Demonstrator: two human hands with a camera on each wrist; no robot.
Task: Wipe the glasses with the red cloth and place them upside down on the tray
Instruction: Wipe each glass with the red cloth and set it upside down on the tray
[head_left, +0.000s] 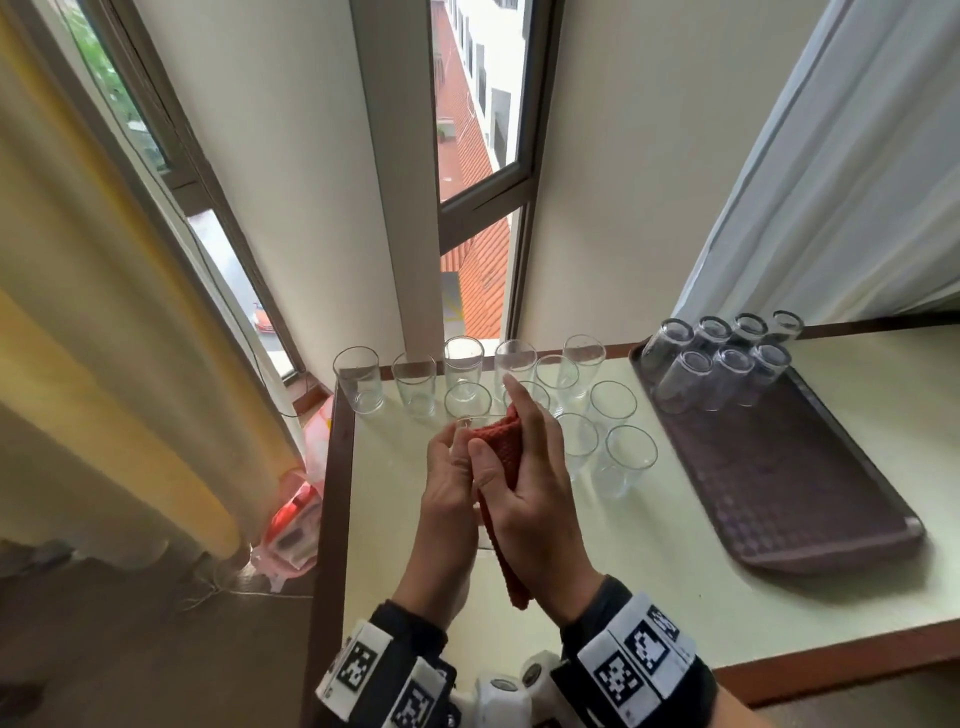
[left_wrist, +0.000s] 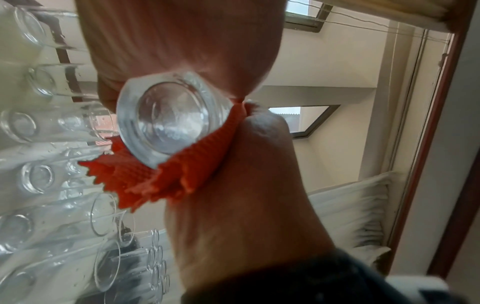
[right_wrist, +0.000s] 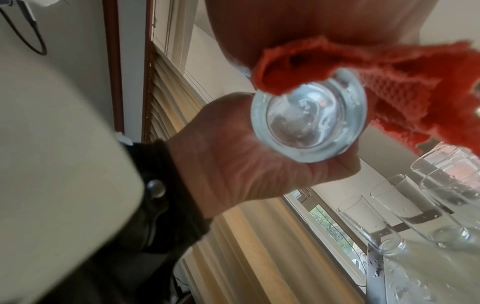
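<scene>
The brown tray (head_left: 779, 467) sits at the table's right with seven tumblers (head_left: 722, 358) inverted at its far end, likely to drain; upright tumblers (head_left: 519, 384) wait beside it. Over the table, the left hand (head_left: 452, 483) curls round one tumbler (left_wrist: 168, 121), steadying it while the right hand (head_left: 535, 499) presses the red cloth (head_left: 501, 441) against it.

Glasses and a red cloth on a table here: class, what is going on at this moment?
A person is wiping one glass with the red cloth. The left hand grips the glass while the right hand presses the cloth against it. Seven glasses already stand upside down at the far end of the brown tray. About a dozen more glasses stand upright on the table, not yet on the tray.
</scene>
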